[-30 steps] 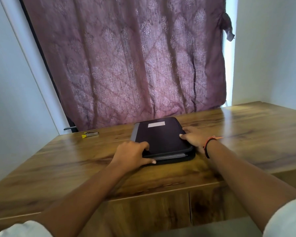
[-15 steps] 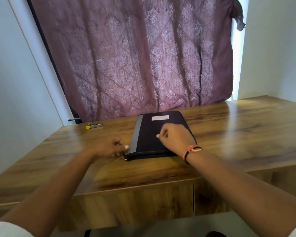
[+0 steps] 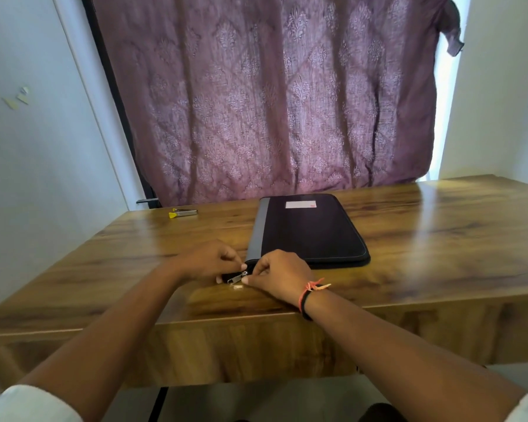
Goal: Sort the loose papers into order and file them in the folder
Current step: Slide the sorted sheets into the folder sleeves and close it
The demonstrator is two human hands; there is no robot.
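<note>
Mauve curtain (image 3: 272, 102), black folder (image 3: 311, 229)
The curtain's got a pale damask print, the folder has a grey strip and white label, and the table (image 3: 439, 239) is glossy brown woodgrain.

Hidden: folder (image 3: 311, 229) corner at 7 o'clock, behind left hand (image 3: 208, 260) and right hand (image 3: 282, 277); zip pull (image 3: 237, 277) half covered. Label (image 3: 300, 204) text too small to read. Yellow-tipped thing (image 3: 182, 213), 10 o'clock, unidentifiable. Sleeves (image 3: 28, 405) cut off, 6 o'clock.

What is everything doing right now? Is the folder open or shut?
folder, closed, lying flat on the table
zip pull, at the near left corner, pinched
left hand, pinches the folder's corner
right hand, pinches the zip pull
curtain, drawn shut
</note>
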